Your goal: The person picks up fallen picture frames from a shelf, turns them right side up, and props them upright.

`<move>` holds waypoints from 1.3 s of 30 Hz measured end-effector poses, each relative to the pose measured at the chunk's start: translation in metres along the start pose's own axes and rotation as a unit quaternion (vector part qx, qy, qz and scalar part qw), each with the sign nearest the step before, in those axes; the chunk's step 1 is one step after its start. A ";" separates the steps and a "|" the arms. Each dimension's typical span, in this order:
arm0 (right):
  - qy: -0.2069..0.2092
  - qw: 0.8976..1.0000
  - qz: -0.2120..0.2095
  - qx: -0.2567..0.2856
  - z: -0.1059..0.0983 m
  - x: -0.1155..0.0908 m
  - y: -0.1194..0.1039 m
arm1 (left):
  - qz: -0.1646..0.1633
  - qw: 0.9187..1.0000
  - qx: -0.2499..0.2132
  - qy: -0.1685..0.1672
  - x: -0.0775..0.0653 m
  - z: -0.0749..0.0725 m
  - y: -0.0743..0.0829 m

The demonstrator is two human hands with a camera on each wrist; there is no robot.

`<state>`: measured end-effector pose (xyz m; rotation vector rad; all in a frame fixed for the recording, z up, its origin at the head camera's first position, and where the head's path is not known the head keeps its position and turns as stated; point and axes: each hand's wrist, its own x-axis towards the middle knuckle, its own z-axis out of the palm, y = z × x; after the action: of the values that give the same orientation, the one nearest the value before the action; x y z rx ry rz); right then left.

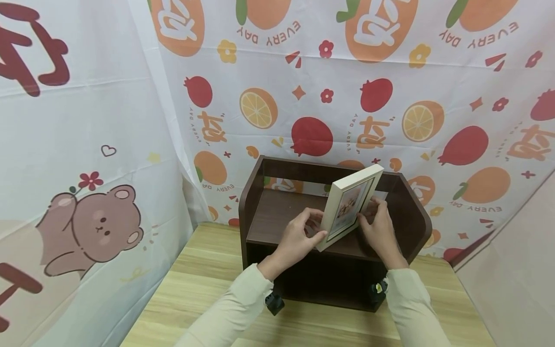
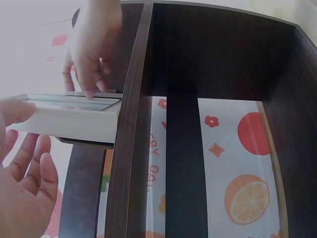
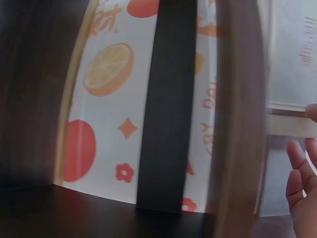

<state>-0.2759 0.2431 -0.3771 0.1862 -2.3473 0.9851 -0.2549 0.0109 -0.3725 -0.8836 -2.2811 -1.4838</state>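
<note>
A cream picture frame [image 1: 328,212] with a photo behind its front pane is held tilted over the upper board of a dark brown two-tier shelf [image 1: 277,209]. My left hand [image 1: 295,236] grips its near left edge, thumb in front and fingers behind. At the other side edge, my right hand [image 1: 381,233] holds it with the thumb at the front. In the left wrist view the thumb presses the top of the frame [image 2: 74,125] with fingers spread below. The right wrist view shows only part of the right hand [image 3: 307,198] beside the frame.
The shelf stands on a wood-grain table [image 1: 208,289], against a fruit-print cloth [image 1: 286,96]. Its raised side walls [image 1: 249,207] flank the upper board, and a dark open compartment [image 1: 321,282] lies below. A bear-print cloth [image 1: 104,226] hangs at the left.
</note>
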 end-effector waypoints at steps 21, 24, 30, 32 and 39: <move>0.024 0.987 -0.160 -0.018 -0.040 0.013 -0.101 | 0.011 1.000 0.009 0.002 -0.001 -0.002 0.000; 0.018 0.985 -0.168 -0.045 -0.038 0.011 -0.109 | 0.011 1.000 0.011 0.004 -0.001 -0.002 0.000; 0.005 0.984 -0.161 -0.075 -0.033 0.006 -0.113 | 0.014 1.000 0.015 -0.003 -0.001 -0.001 -0.002; 0.004 0.985 -0.155 -0.080 -0.032 0.006 -0.114 | 0.016 1.000 0.014 -0.006 -0.002 -0.001 -0.002; 0.009 0.986 -0.147 -0.080 -0.031 0.004 -0.114 | 0.008 1.000 0.015 -0.018 -0.004 0.000 -0.001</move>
<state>-0.2268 0.1830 -0.2881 0.4434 -2.2854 0.6491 -0.2521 0.0092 -0.3758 -0.9262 -2.3100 -1.4351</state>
